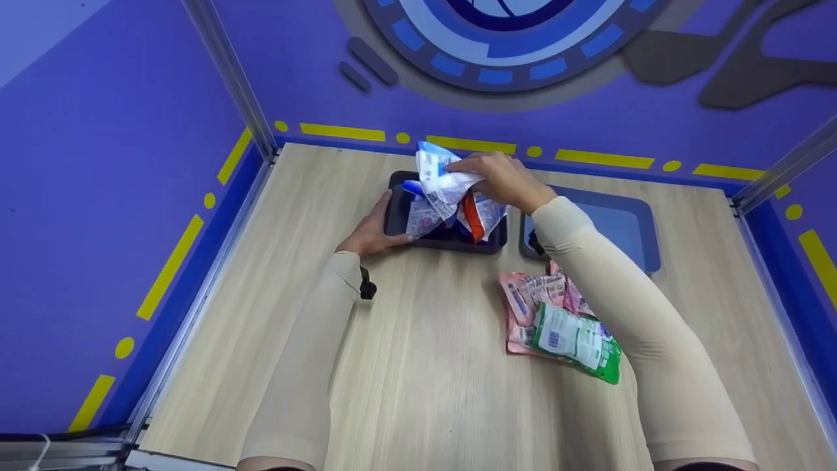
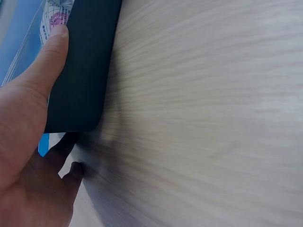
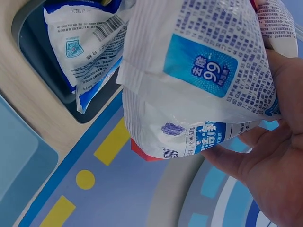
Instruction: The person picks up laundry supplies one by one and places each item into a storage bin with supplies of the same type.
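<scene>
A black bin (image 1: pixel 451 244) stands near the back wall with white-and-blue printed bags (image 3: pixel 83 47) in it. My left hand (image 1: pixel 373 229) holds the bin's front left corner. In the left wrist view the thumb (image 2: pixel 49 61) lies against the outer wall up to the rim, and the other fingers curve around the end. Over the bin, my right hand (image 1: pixel 503 180) grips a white laundry detergent bag (image 3: pixel 203 71) with a blue printed label. A red-edged bag (image 1: pixel 472 219) overlaps it below, partly hidden behind it.
A blue-grey tray (image 1: pixel 647 229) stands right of the bin, partly behind my right forearm. Nearer to me, pink packets (image 1: pixel 523 294) lie in a pile with a green-and-white pouch (image 1: pixel 575 337) on top. Purple panels (image 1: pixel 124 163) wall in the wooden table (image 1: pixel 418 379).
</scene>
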### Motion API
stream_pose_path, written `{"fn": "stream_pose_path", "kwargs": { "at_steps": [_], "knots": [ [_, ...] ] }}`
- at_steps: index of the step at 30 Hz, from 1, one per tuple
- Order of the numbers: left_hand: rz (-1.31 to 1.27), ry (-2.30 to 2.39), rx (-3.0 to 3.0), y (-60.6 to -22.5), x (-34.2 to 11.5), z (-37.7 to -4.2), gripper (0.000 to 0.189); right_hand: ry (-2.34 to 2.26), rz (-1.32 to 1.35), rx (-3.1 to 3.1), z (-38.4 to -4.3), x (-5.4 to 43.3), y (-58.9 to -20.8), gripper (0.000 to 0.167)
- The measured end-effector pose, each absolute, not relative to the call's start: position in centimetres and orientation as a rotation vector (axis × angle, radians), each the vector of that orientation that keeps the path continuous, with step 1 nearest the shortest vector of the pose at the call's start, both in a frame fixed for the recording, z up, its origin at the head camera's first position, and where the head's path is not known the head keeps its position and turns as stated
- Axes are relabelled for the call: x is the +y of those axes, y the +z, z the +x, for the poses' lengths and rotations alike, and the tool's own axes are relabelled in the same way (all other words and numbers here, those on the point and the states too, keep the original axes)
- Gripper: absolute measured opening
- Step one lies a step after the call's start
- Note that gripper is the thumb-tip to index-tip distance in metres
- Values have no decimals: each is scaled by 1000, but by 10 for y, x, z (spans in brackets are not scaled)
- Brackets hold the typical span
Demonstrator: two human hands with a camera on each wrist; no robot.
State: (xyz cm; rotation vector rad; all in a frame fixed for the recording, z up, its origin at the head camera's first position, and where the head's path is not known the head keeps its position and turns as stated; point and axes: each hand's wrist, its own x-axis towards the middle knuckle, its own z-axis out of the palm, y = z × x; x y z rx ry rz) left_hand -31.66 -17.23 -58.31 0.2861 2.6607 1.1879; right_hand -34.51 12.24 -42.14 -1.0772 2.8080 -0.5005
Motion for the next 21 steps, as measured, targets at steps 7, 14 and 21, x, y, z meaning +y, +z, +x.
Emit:
{"fn": "stream_pose_path", "kwargs": {
  "at_steps": [7,14,21],
  "knots": [
    [271,1209,2655,-583,-171,-315,118,-513,-1079,2807,-351,121,-426,63],
    [287,1206,2657,-583,-172,-315,119,-522,-1107,2816,-356,117,-430,63],
    [304,1210,2664,-584,-172,-316,118,-525,-1131,2827,-362,115,-433,64]
  ]
}}
